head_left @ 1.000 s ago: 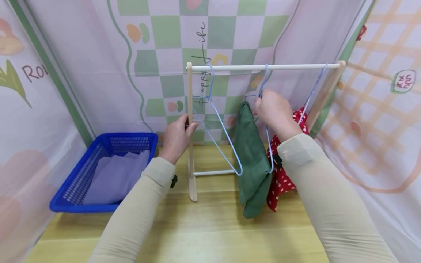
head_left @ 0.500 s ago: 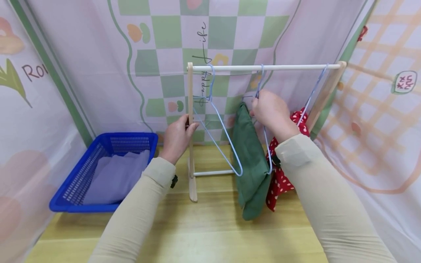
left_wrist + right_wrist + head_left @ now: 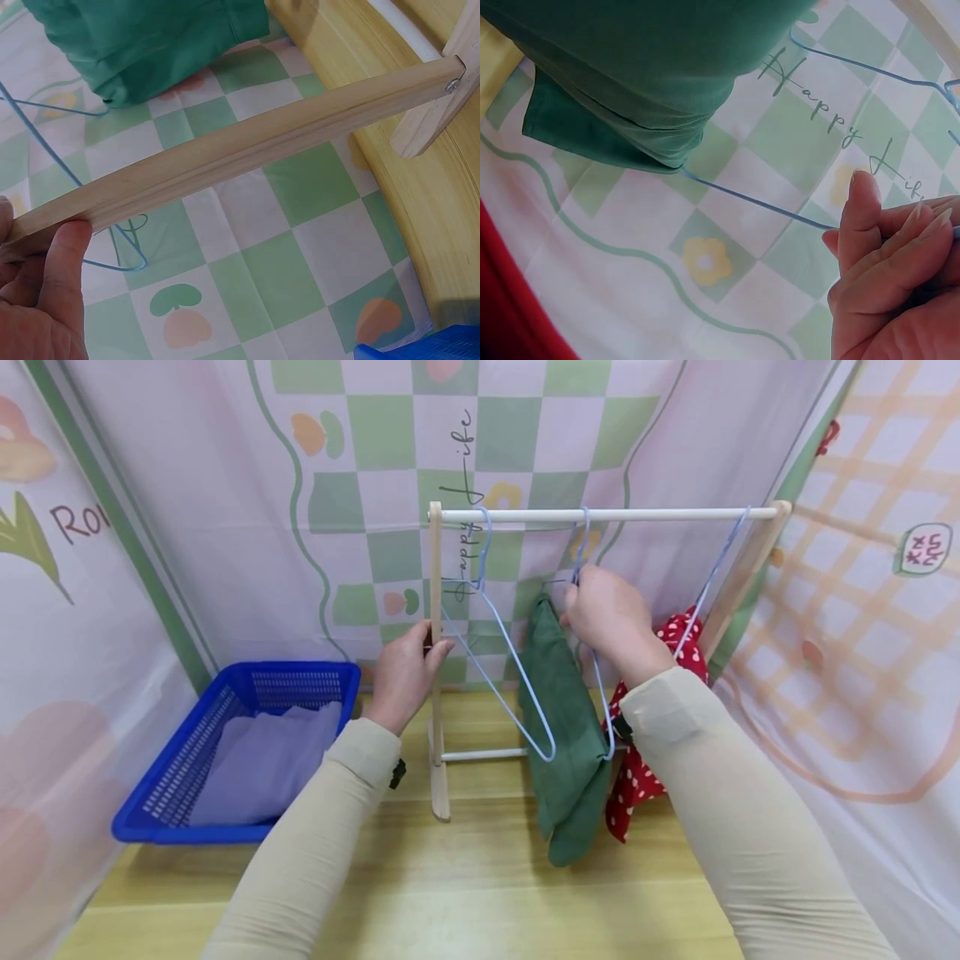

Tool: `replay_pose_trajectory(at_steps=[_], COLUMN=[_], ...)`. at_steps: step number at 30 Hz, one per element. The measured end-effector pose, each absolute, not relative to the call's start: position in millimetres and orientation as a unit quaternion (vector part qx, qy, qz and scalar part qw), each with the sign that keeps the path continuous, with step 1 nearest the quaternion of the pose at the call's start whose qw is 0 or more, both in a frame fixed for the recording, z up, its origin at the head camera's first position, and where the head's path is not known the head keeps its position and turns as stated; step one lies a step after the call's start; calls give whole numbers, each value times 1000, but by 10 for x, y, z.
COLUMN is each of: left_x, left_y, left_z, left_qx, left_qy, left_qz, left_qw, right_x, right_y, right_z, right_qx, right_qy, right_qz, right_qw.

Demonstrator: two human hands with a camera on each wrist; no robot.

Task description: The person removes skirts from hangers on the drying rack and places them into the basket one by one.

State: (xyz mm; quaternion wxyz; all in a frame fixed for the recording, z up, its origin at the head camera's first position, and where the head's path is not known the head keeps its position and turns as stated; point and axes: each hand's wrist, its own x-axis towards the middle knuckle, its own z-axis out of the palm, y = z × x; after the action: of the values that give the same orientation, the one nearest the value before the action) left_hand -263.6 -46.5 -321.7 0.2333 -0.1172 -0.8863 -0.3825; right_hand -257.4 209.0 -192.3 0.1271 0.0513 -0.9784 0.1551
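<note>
My left hand [image 3: 405, 672] grips the left wooden post [image 3: 435, 610] of a small clothes rack; in the left wrist view its fingers [image 3: 66, 262] wrap the post's upper part. My right hand [image 3: 609, 614] pinches a light-blue wire hanger [image 3: 606, 710] just below its hook, which sits on the white top rail [image 3: 525, 516]. A green cloth [image 3: 562, 735] drapes from this hanger, down close over the table. In the right wrist view the green cloth [image 3: 652, 67] hangs along the hanger's blue arm, beside my curled fingers [image 3: 885, 262].
A bare blue hanger [image 3: 525, 685] hangs near the left post. At the right end, a red polka-dot cloth [image 3: 637, 785] hangs on another hanger [image 3: 708, 577]. A blue basket [image 3: 150, 777] holding a lilac cloth [image 3: 262, 760] stands left on the wooden table [image 3: 465, 902].
My right hand has slid the hanger with the green cloth leftward along the rail, nearer the bare hanger. My left hand stays on the post.
</note>
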Motion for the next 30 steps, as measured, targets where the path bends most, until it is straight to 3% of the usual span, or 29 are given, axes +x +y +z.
replay_pose_trajectory(at_steps=[30], left_x=[-2647], left_y=[-462], left_z=[-3225], left_qx=[-121], left_qy=[-884], left_qz=[-378], left_qw=[247], right_x=[-2583], right_y=[1908], right_z=[-1981], right_qx=[103], right_qy=[-970], right_qz=[153], right_qw=[160])
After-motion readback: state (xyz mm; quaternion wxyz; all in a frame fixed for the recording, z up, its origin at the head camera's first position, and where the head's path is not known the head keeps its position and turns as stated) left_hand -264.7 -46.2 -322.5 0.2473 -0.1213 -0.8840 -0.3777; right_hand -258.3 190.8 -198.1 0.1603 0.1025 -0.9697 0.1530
